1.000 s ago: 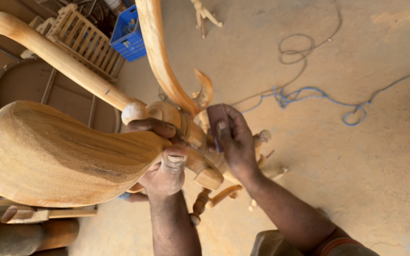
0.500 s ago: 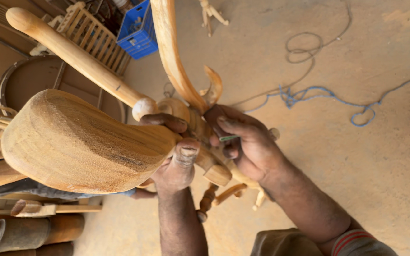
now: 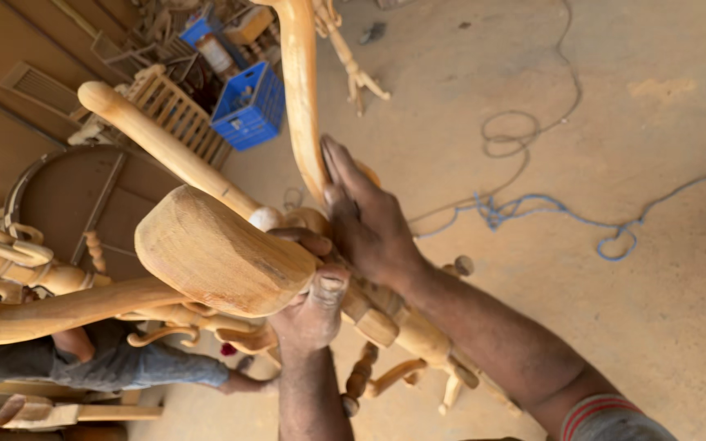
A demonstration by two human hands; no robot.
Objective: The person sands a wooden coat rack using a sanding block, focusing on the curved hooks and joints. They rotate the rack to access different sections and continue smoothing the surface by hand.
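A pale wooden chair frame fills the view, with a thick carved seat (image 3: 214, 261) at the centre left, a turned round leg (image 3: 157, 147) rising to the upper left and a long curved rail (image 3: 302, 98) running up the middle. My left hand (image 3: 308, 306) grips the frame right under the seat's edge, thumb pressed up against the wood. My right hand (image 3: 365, 216) lies flat with fingers stretched along the lower end of the curved rail. Turned spindles (image 3: 386, 371) of the frame stick out below my hands.
A blue plastic crate (image 3: 247, 110) and a slatted wooden piece (image 3: 175, 114) stand at the back. Blue cord (image 3: 533, 208) loops across the sandy floor on the right. Another person in grey trousers (image 3: 116, 367) is at the lower left among more carved wooden parts (image 3: 10, 253).
The seat has swung toward the centre and looks narrower. My right hand has slid up from the joint and stretched flat along the curved rail. My left hand keeps its grip.
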